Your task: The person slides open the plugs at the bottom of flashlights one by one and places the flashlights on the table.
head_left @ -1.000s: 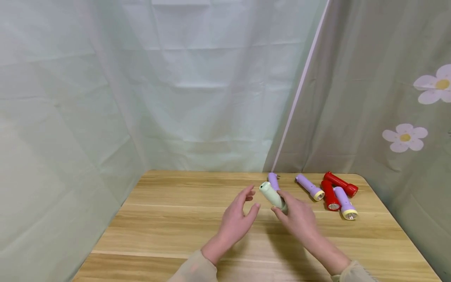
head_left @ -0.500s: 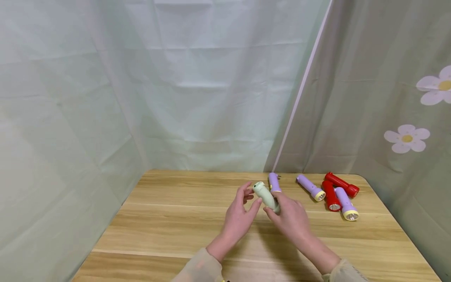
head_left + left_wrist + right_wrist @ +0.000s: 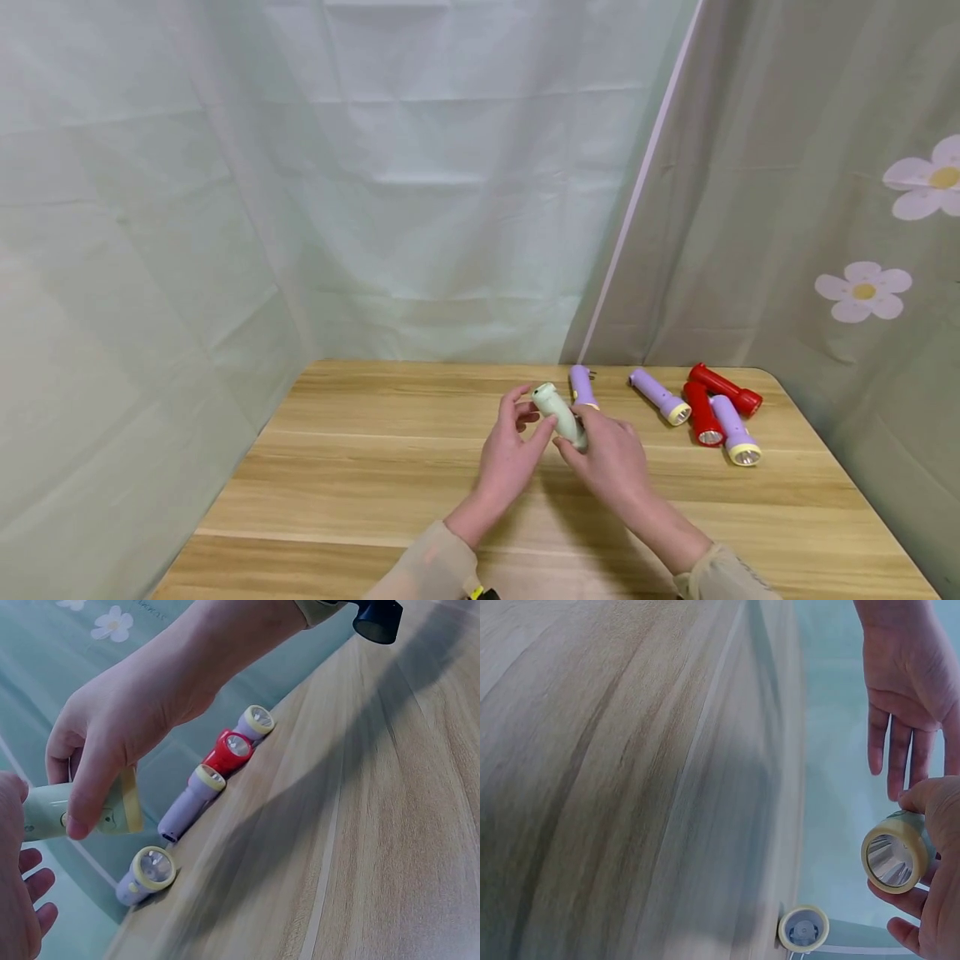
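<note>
A pale green flashlight [image 3: 553,406] with a cream rim is held above the table, its tail end pointing up and left. My right hand [image 3: 611,462] grips it near the lens end, thumb and fingers on opposite sides of the body. Beside the tail end is my left hand [image 3: 506,458], thumb tip right at the body and fingers loosely bent. In the right wrist view, the left hand's fingers [image 3: 900,750] extend beyond the flashlight without wrapping it. The lens faces that camera. In the left wrist view, the tail end overlaps the left hand [image 3: 15,870].
A purple flashlight [image 3: 581,385] lies behind the right hand. Farther right on the wooden table [image 3: 360,467] lie two more purple flashlights and two red ones, one red flashlight [image 3: 702,414] touching its neighbours. Hanging curtains [image 3: 450,208] border the table's back and sides.
My right hand has carried the green flashlight left, toward my left hand. The left hand has shifted slightly right, its thumb now at the flashlight. The flashlights on the table stay put.
</note>
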A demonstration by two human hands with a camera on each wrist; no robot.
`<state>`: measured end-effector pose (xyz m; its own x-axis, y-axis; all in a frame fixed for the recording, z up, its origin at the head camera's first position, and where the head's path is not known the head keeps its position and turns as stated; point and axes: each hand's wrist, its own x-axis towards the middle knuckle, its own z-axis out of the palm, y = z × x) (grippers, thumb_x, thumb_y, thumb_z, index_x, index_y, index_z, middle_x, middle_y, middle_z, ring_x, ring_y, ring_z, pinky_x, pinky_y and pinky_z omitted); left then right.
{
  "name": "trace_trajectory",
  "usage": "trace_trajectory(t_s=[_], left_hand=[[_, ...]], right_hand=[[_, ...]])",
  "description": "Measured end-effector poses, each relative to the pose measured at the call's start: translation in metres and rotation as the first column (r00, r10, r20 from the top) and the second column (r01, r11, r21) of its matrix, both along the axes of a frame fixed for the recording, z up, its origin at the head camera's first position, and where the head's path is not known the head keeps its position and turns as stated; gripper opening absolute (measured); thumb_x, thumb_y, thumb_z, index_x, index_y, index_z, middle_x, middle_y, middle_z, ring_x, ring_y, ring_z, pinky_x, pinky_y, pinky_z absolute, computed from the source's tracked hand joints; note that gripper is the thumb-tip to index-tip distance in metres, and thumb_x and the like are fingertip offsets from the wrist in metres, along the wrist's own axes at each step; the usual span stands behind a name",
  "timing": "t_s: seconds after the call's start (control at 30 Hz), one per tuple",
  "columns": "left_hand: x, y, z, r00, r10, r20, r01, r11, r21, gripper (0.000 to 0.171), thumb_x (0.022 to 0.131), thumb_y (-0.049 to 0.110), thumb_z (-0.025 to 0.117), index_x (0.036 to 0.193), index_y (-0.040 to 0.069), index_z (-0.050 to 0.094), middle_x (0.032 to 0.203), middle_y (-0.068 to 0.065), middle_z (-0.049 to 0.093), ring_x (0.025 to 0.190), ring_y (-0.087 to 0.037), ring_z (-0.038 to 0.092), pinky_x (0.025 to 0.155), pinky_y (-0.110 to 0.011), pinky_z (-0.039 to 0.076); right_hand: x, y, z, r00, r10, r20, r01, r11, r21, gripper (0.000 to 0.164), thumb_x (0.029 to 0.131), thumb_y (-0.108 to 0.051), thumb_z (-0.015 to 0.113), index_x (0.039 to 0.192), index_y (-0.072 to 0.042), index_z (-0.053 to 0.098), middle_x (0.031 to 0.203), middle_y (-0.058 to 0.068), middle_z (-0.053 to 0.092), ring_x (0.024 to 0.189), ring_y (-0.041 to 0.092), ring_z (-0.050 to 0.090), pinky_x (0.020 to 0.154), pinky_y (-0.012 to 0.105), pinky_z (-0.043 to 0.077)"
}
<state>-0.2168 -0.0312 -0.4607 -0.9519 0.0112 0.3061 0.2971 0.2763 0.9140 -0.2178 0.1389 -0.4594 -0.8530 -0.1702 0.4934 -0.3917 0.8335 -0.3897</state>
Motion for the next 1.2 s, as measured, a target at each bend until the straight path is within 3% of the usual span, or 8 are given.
trace_trajectory(t_s=[0.13,0.43,0.73,1.0,1.2], left_hand=[[-0.001,0.002,-0.001,1.000,0.017,0.014,-0.017,1.000,0.004,0.060,0.094,0.043,0.074,0.144,0.026,0.044,0.115,0.006,0.070,0.109,-0.020,0.065,0.100,-0.048,0.049],[-0.001,0.004,-0.002,0.997,0.075,0.030,-0.074,0.996,-0.044,0.064,0.093,0.049,0.073,0.144,0.025,0.043,0.108,0.012,0.069,0.101,-0.007,0.063,0.096,-0.042,0.050],[-0.001,0.005,-0.003,0.996,0.083,0.035,-0.081,0.996,-0.042,0.064,0.094,0.047,0.073,0.144,0.023,0.041,0.103,0.012,0.068,0.102,-0.021,0.066,0.094,-0.039,0.050],[-0.002,0.005,-0.006,0.995,0.098,0.024,-0.096,0.994,-0.049,0.063,0.094,0.044,0.073,0.144,0.020,0.042,0.103,0.011,0.068,0.097,-0.014,0.066,0.091,-0.039,0.051],[-0.002,0.006,-0.007,0.994,0.106,0.003,-0.106,0.994,-0.017,0.061,0.094,0.037,0.075,0.141,0.017,0.042,0.106,0.007,0.069,0.095,-0.014,0.066,0.092,-0.049,0.053]], right_hand=[[-0.001,-0.002,-0.001,1.000,0.003,-0.009,-0.003,1.000,0.003,0.044,0.081,-0.032,0.087,0.117,-0.013,0.069,0.088,-0.004,0.070,0.073,0.013,0.061,0.083,0.049,0.049],[-0.001,-0.007,-0.001,1.000,-0.001,-0.023,0.002,1.000,0.023,0.042,0.082,-0.030,0.085,0.117,-0.013,0.069,0.091,-0.003,0.071,0.077,0.014,0.064,0.084,0.050,0.049],[0.000,-0.008,-0.001,1.000,-0.002,-0.014,0.003,0.999,0.040,0.043,0.083,-0.030,0.084,0.118,-0.013,0.068,0.092,-0.001,0.071,0.078,0.016,0.065,0.087,0.051,0.049],[-0.001,-0.011,-0.004,0.998,-0.003,-0.061,0.006,0.999,0.050,0.044,0.081,-0.029,0.087,0.116,-0.012,0.067,0.090,-0.001,0.071,0.077,0.017,0.064,0.086,0.050,0.050],[-0.001,-0.012,-0.005,0.997,0.001,-0.079,0.003,0.998,0.055,0.043,0.080,-0.028,0.087,0.115,-0.011,0.068,0.090,0.001,0.071,0.079,0.019,0.066,0.087,0.050,0.050]])
